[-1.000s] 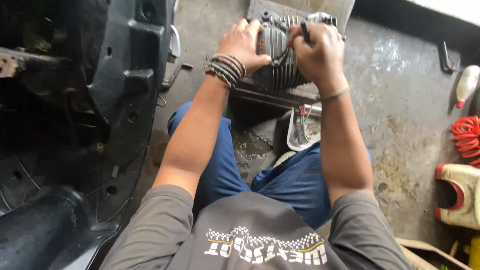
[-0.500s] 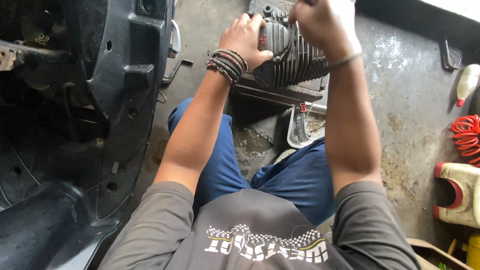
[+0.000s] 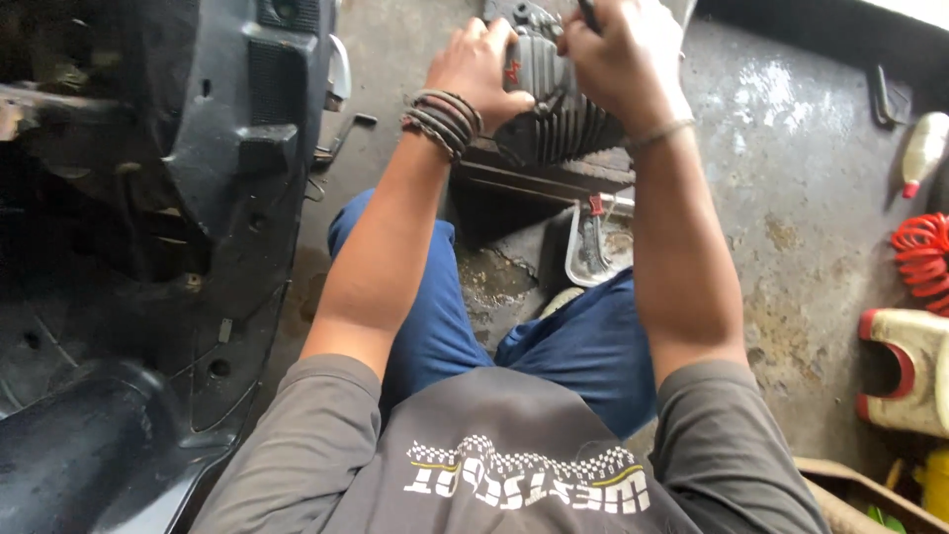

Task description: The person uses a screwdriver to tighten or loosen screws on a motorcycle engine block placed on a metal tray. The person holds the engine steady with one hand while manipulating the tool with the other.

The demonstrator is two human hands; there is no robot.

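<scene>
A grey finned engine cylinder [image 3: 559, 114] stands on the concrete floor ahead of my knees. My left hand [image 3: 479, 69], with several braided bands on its wrist, is pressed flat against the cylinder's left side and grips it. My right hand [image 3: 628, 59] is closed in a fist over the cylinder's top, around a dark tool handle [image 3: 588, 12] that sticks up out of the fist. The tool's working end is hidden behind my hand. I am crouched, with my blue trouser legs below both arms.
A black plastic scooter body [image 3: 198, 148] fills the left side. A small clear tray [image 3: 593, 247] with small parts lies by my right knee. At right are a coiled red hose [image 3: 924, 247], a white bottle [image 3: 924, 148] and a red-and-white container [image 3: 909, 366].
My right hand has risen and moved up over the top of the cylinder with the tool. The view has shifted closer, and my left hand stays on the cylinder's side.
</scene>
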